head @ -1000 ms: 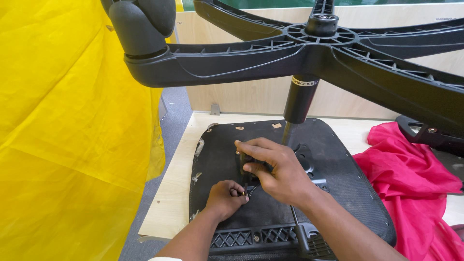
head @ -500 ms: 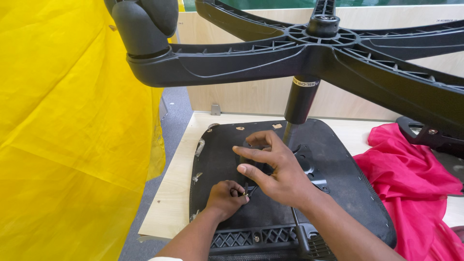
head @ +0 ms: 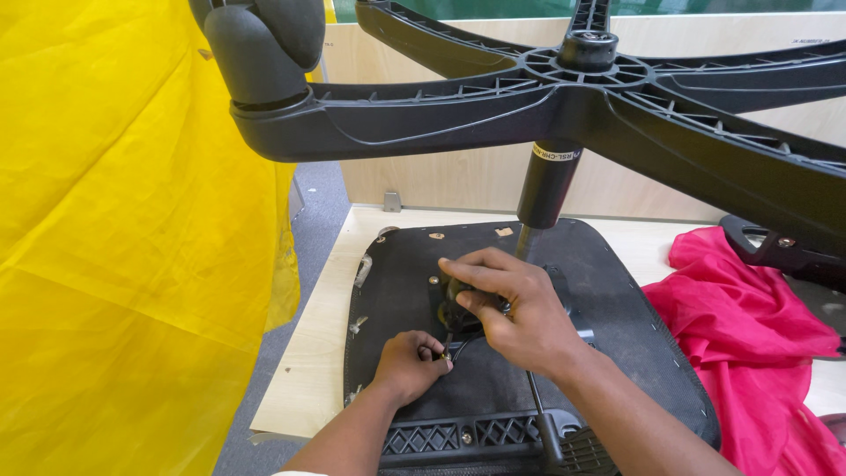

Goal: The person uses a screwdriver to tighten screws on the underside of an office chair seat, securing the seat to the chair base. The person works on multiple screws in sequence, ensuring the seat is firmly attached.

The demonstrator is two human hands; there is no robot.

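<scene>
An upturned black office chair lies on a light wooden board (head: 322, 339), its seat underside (head: 617, 295) facing up. The five-arm chair base (head: 564, 97) and gas cylinder (head: 545, 185) stand above it. My right hand (head: 511, 304) is closed around a round black knob (head: 456, 310) on the seat mechanism. My left hand (head: 410, 361) sits just in front of it, fingers pinched on a small metal part with a thin black cable (head: 447, 351).
A large yellow sheet (head: 123, 247) fills the left side. A crumpled red cloth (head: 749, 335) lies on the right of the board. A black caster wheel (head: 264, 44) hangs at top left. A pale wooden panel (head: 441, 181) stands behind.
My right hand, its fingers spread half a second ago, has closed again on the knob. My left hand stays in place.
</scene>
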